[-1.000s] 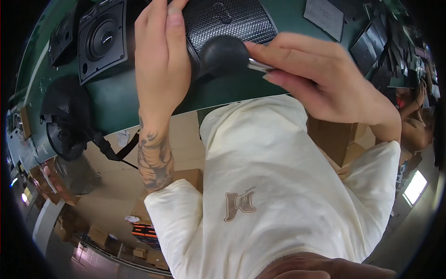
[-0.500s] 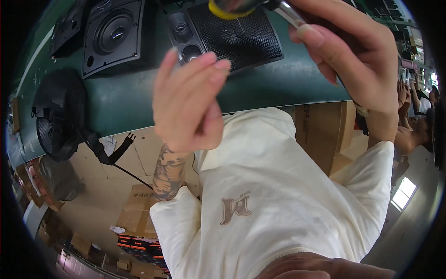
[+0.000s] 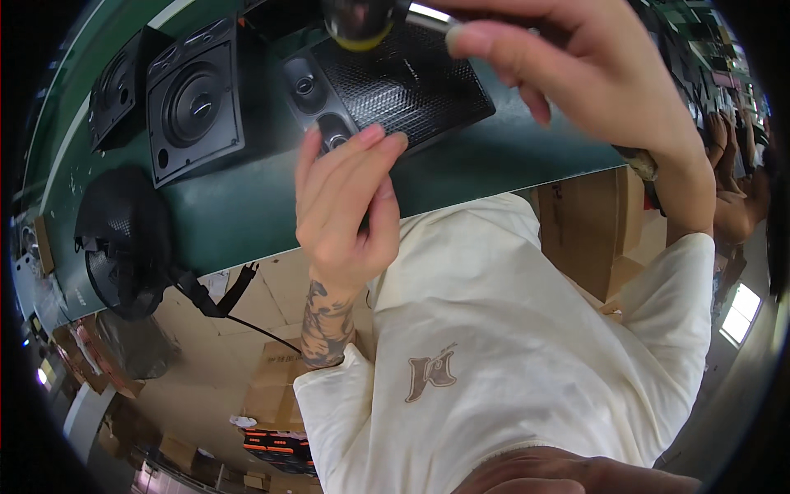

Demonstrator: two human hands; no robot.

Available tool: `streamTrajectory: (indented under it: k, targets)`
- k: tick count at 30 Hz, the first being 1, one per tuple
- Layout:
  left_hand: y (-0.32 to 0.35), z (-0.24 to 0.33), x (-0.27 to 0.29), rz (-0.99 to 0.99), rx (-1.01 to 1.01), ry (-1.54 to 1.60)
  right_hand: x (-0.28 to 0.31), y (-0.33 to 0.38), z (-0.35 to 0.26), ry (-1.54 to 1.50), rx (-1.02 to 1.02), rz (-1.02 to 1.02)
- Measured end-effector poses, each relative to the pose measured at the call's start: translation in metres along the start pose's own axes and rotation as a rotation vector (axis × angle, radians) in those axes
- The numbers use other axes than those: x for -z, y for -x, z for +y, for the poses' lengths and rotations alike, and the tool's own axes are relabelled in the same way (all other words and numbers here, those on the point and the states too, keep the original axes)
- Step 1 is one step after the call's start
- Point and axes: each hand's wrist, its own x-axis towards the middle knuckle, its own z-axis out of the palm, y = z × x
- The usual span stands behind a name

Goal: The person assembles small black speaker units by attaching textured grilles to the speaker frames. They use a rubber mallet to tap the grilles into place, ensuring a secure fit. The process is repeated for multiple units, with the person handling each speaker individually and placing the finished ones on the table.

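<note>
A black speaker [image 3: 411, 82] with a textured mesh grille and two round drivers at its left side lies face up on the green-topped bench [image 3: 247, 216]. Over its near left corner is my left hand [image 3: 350, 202], fingers stretched out and holding nothing; whether the fingertips touch the speaker I cannot tell. My right hand [image 3: 576, 78] is closed round the metal shaft of a mallet. The mallet [image 3: 360, 23] has a dark head with a yellow edge, blurred and partly cut off at the top, hanging above the far part of the grille.
Two open-fronted black speaker boxes [image 3: 196, 111] stand to the left. Nearer lies a black mesh-sided bag or cap [image 3: 123, 239] with a strap and buckle. Below the bench are cardboard boxes [image 3: 580, 230]. Other people's arms [image 3: 722, 156] show at the far right.
The mallet has swung left and a little down in my right hand. My left hand has shifted slightly right and down, and the whole view has tilted a little.
</note>
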Motion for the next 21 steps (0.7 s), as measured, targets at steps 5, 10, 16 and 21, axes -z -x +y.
streamTrajectory:
  k: [5, 10, 16, 21]
  targets:
    - [0.004, 0.001, -0.004, 0.005, 0.027, 0.028, 0.000, 0.002, -0.008, -0.161, -0.110, 0.122]
    - [0.008, 0.000, -0.004, 0.003, 0.063, 0.044, -0.005, -0.018, 0.013, -0.086, 0.232, 0.042]
    - [0.008, 0.004, 0.002, -0.060, 0.054, -0.027, 0.002, -0.026, 0.010, 0.104, 0.076, 0.010]
    - [0.010, 0.001, -0.003, -0.054, 0.080, 0.002, 0.022, 0.011, -0.027, -0.006, -0.427, 0.081]
